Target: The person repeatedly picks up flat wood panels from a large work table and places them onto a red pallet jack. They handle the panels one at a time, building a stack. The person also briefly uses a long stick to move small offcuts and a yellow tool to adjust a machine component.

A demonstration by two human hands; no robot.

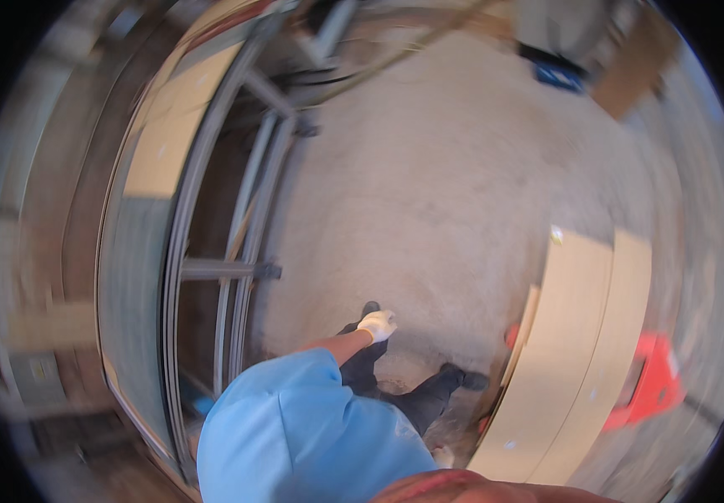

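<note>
Pale flr (412, 184); metal-frame rack (219, 268) on L w/ tan-grey panel (173, 117) atop; pale boards (559, 327) R, support mostly hidden.

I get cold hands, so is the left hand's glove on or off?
On: the white glove covers the left hand to the wrist.

the floor (412, 184) is in the middle, with a worktop (131, 277) on the left that has a board (165, 138) lying on it, a pile of boards (556, 344) on the right, the left hand (377, 326) in between the two, and a sheet (637, 67) far ahead to the right.
</note>
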